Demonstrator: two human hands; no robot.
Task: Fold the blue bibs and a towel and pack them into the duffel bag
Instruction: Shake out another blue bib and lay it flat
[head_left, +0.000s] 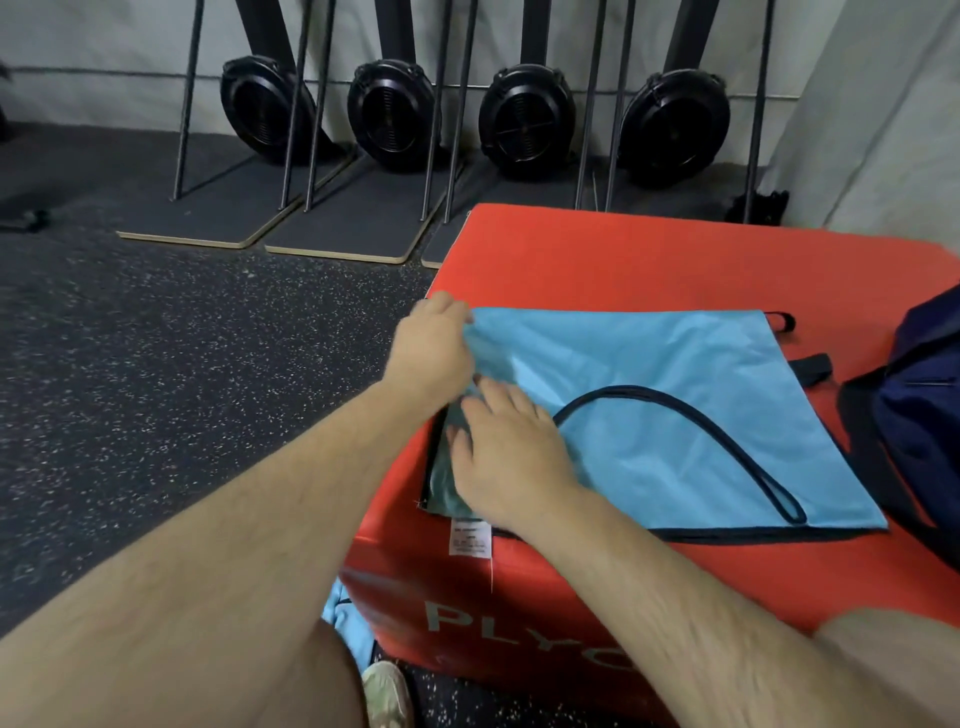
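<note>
Landmark: red box (649, 260).

Nearest you, below the box's front face: one shoe (387, 693) on the floor, and a scrap of light blue cloth (348, 629) beside the box's near left corner. Probably another bib waiting its turn; too little shows to be sure.

On the box's top, left half: one blue bib (675, 405) lying flat, dark-trimmed, with one dark loop of trim curving across it. A white label (471, 538) hangs over the box's front edge. The box serves you as a folding table.

Your right hand (506, 452) lies flat on the bib's near left part, fingers spread and straight, gripping nothing. It reads as a weight, keeping the layers from sliding.

Your left hand (436, 343) is at the bib's far left corner, fingers curled and pinching the edge, likely to square or turn that corner over. Fold looks partway done.

At the box's right edge: one dark navy bag (919, 415), partly out of frame, straps trailing onto the box. Close by so packing is a short reach. Nothing seen going in yet. No towel clearly in view.

Beyond the box, against the wall: four black fan machines (527, 119) in a row.
</note>
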